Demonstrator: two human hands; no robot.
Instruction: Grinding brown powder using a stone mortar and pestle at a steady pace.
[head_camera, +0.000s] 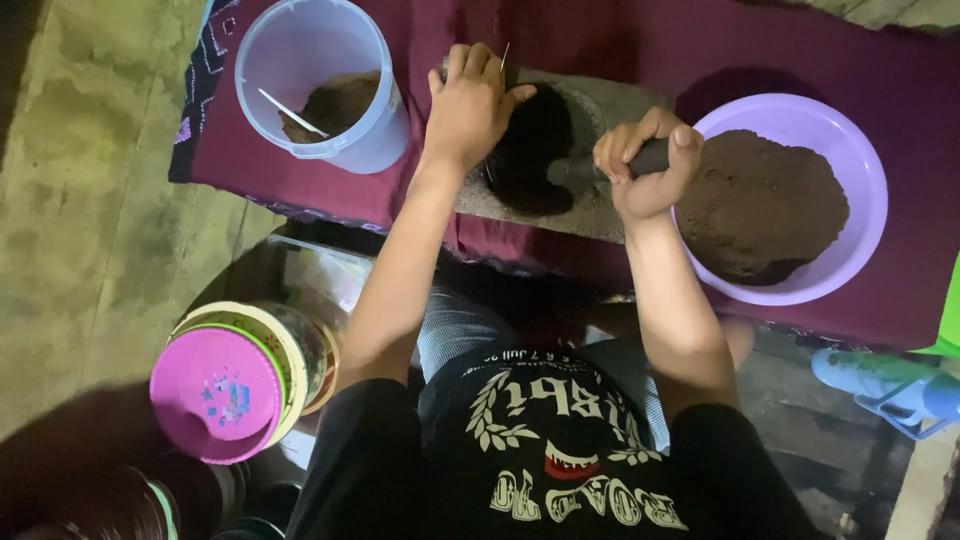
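Centrally, dark powder (530, 150) in stone mortar (600, 205)

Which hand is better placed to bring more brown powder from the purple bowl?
Probably the right hand: it holds the dark tool and touches the purple bowl. The left hand rests farther away on the stone.

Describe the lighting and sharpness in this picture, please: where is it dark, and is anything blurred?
Head view: light is dim and warm; the purple bowl and clear bucket are brightest, the lower left corner lies in shadow. The left hand and right hand look sharp; the pink lid is slightly soft.
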